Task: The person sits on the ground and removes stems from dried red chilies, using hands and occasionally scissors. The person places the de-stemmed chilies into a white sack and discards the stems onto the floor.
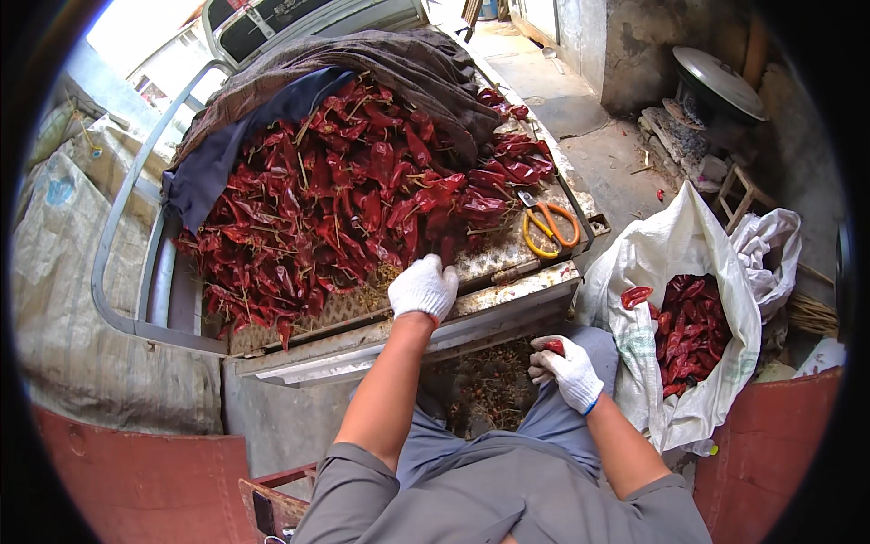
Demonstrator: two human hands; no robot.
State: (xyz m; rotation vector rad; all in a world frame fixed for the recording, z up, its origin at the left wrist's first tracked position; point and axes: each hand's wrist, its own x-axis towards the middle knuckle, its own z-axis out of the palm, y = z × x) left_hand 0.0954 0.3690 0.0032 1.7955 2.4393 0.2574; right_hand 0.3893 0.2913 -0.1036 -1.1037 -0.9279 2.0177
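Note:
A large heap of dried red chili peppers (335, 195) lies on the metal bed of a small truck. At its near edge is my left hand (423, 288) in a white knit glove, fingers curled in; whatever they grip is hidden. My right hand (569, 370), gloved alike, is closed on a red chili pepper (555, 346) above my right knee. Scissors (548, 227) with orange and yellow handles rest on the bed's right corner. To the right, an open white woven sack (634, 363) contains more peppers (691, 335). One pepper (637, 296) shows against its left inner side, resting or falling, I cannot tell.
Dark cloth (362, 54) covers the back of the heap. A metal rail (113, 227) bounds the bed at left; its dropped tailgate (435, 331) crosses before my knees. Bits of stem litter the ground (480, 390) between my legs. A lidded pot (720, 82) stands far right.

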